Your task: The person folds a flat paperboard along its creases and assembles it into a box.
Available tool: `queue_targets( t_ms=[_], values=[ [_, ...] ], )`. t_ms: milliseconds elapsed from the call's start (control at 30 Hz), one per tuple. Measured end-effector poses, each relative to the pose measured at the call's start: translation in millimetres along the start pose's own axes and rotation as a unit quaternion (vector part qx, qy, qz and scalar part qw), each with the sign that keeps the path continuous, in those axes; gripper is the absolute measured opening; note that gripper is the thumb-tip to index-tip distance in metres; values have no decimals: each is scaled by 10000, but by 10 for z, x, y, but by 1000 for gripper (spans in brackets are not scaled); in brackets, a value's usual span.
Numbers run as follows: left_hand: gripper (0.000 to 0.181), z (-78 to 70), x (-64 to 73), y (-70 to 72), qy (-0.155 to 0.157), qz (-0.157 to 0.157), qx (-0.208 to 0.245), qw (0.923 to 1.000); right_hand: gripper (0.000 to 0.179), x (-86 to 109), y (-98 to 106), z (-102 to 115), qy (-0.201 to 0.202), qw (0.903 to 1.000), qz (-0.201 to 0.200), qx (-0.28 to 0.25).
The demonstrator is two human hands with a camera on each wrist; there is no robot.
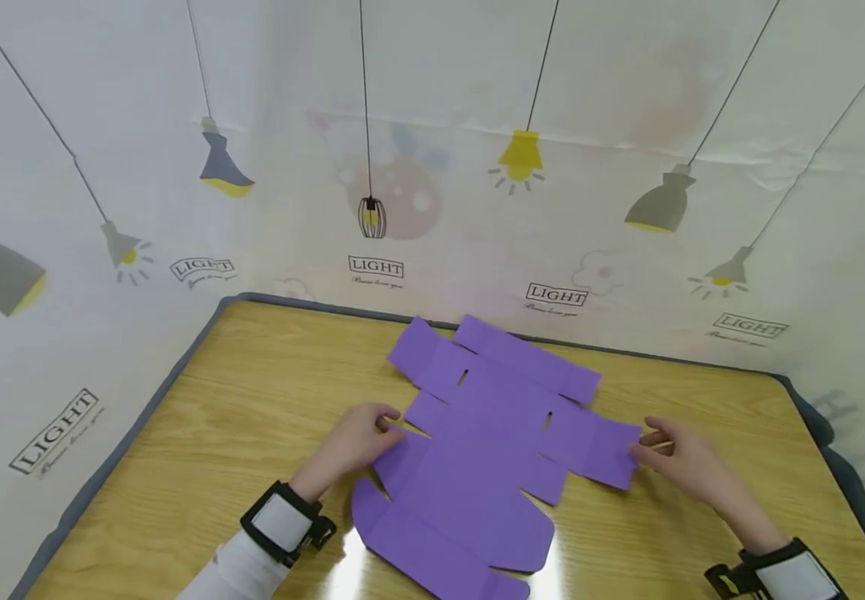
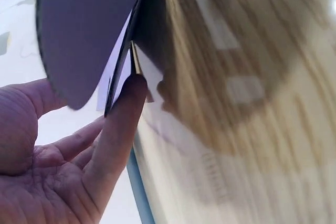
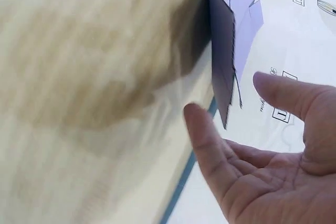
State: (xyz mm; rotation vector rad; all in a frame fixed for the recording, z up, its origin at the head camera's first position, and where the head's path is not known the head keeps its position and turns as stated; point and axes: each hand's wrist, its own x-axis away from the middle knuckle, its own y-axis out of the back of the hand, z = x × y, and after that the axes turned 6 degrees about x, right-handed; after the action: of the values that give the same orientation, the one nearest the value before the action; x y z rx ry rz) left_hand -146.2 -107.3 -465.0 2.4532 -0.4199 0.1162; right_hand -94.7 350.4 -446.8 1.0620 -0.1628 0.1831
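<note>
A flat, unfolded purple cardboard box blank (image 1: pixel 477 450) lies across the wooden table, its side flaps spread and partly raised. My left hand (image 1: pixel 357 437) holds a left side flap at its edge, the thumb on one face and a finger against the other. In the left wrist view a rounded flap (image 2: pixel 89 30) hides the thumb tip of the left hand (image 2: pixel 68 166). Beside the right end flap (image 1: pixel 616 450) is my right hand (image 1: pixel 683 462), fingers loosely bent. The right wrist view shows that hand's (image 3: pixel 268 150) thumb and fingers apart, with a gap to the flap (image 3: pixel 223 56).
The wooden table (image 1: pixel 252 375) has a dark edge along the back and sides. Behind it hangs a pale sheet (image 1: pixel 440 167) printed with lamps and lettering. The blank's far flap (image 1: pixel 530 354) comes close to the back edge.
</note>
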Motion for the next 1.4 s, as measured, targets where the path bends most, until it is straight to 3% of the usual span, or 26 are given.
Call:
queue_targets(
  t_ms=[200,367,600,800,1000,1333,1400],
  values=[
    [30,8,-83,-23,46,8,-142,9999,65,-6,-149,4,-426,9938,122,-1018],
    [38,30,-31,-47,90,129,16,9999,64,-72,-157,47,-625,9889,15,-1349],
    [48,112,182,-55,-92,450,521,9976,59,-373,-110,120,-631,9876,126,-1429],
    [49,118,389,-127,167,270,1095,9935,55,-620,-100,197,-535,9887,85,-1400],
    [54,105,481,-198,141,81,1092,9939,53,-713,-107,218,-500,9896,-20,-1351],
    [51,102,492,-182,90,18,1023,9947,52,-731,-135,224,-469,9911,-116,-1242],
    [51,93,484,-176,65,-43,838,9965,51,-732,-144,232,-495,9909,-118,-1246]
  ],
)
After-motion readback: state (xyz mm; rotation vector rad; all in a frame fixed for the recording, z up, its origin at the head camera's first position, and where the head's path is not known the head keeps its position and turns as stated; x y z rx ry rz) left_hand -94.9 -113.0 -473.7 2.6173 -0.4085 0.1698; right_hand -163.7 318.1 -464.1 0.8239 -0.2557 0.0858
